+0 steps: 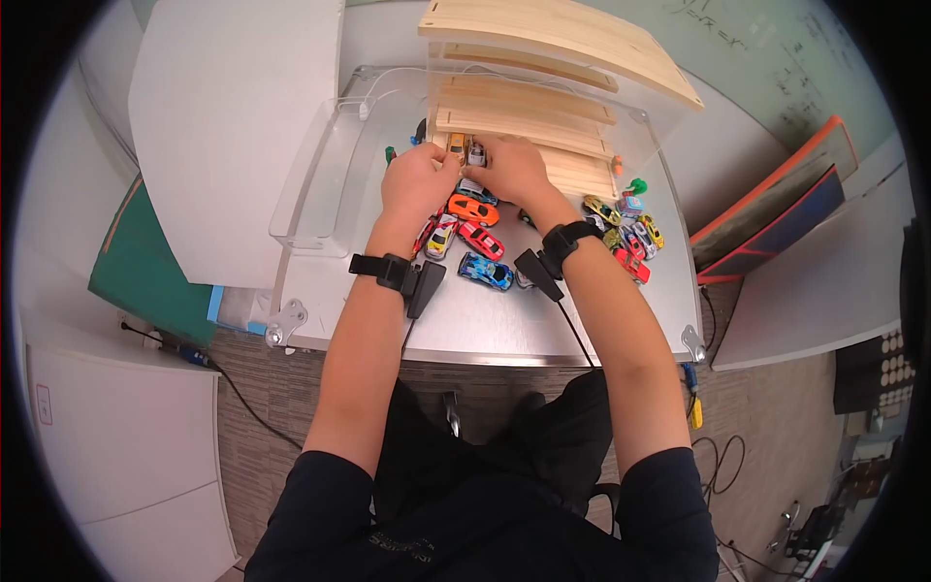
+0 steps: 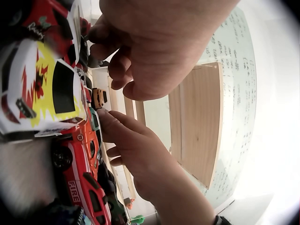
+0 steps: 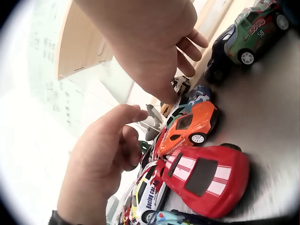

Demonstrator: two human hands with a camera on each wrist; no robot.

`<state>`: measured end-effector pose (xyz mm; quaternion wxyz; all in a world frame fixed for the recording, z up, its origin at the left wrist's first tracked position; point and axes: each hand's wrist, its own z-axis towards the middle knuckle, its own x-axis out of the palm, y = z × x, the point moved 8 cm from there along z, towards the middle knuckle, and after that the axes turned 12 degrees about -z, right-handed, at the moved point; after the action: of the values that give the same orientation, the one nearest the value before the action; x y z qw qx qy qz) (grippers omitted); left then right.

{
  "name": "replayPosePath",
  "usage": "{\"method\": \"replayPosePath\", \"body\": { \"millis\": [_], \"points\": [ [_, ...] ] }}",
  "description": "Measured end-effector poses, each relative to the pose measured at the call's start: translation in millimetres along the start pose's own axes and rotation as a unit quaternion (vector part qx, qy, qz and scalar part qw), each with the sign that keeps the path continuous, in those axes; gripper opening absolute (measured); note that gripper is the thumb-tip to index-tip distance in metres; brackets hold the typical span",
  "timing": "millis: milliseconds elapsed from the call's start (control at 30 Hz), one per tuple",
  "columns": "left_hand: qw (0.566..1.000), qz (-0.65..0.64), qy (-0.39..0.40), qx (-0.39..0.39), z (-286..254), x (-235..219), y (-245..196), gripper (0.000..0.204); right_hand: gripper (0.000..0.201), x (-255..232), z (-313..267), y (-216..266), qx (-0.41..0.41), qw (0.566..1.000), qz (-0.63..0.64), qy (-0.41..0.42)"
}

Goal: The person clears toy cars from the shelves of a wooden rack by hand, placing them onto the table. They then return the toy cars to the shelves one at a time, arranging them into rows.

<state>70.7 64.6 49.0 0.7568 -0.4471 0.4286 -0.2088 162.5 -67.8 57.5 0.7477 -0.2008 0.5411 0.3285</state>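
Note:
At the front of a slatted wooden rack (image 1: 524,121), my right hand (image 1: 514,175) pinches a small white-and-black toy car (image 1: 477,154) between thumb and index finger. An orange-yellow toy car (image 1: 457,144) sits just left of it. My left hand (image 1: 420,184) is close beside that car, its fingers curled in the right wrist view; I cannot tell whether they hold anything. A grey toy with wing-like parts (image 3: 152,123) shows near the left fingertips. Below the hands lie an orange toy car (image 1: 473,210), a red one with white stripes (image 3: 206,178) and a white-and-yellow one (image 1: 441,236).
A blue toy car (image 1: 486,272) lies nearer the metal table's (image 1: 465,335) front edge. Several more toy cars (image 1: 630,238) cluster at the right, by a small green toy (image 1: 636,185). A clear plastic bin (image 1: 308,241) stands at the left. Wooden boards (image 1: 562,44) rise above the rack.

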Motion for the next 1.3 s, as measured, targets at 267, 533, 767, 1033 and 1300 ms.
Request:
{"method": "replayPosePath", "body": {
  "millis": [267, 533, 767, 1033, 1300],
  "points": [
    [0.999, -0.002, 0.017, -0.03, 1.7, 2.3, 3.9, 0.027, 0.053, 1.6, -0.7, -11.8, 0.065, 0.997, -0.003, 0.048],
    [1.0, -0.003, 0.012, -0.006, -1.8, 0.3, -4.0, 0.029, 0.034, -24.7, -29.8, -65.9, 0.128, 0.99, -0.063, -0.019],
    [1.0, 0.02, 0.013, -0.012, -2.1, 0.5, -5.3, 0.03, 0.029, -24.0, -43.6, -83.0, 0.154, 0.986, -0.056, 0.028],
    [1.0, 0.013, 0.006, 0.01, -0.2, 3.7, -1.6, 0.03, 0.042, -13.9, -42.2, -81.0, 0.165, 0.982, -0.037, 0.079],
    [0.999, 0.016, 0.027, -0.017, -2.5, 3.5, -2.8, 0.033, 0.05, -30.5, -55.1, -112.1, 0.222, 0.953, -0.2, 0.042]
  ]
}}
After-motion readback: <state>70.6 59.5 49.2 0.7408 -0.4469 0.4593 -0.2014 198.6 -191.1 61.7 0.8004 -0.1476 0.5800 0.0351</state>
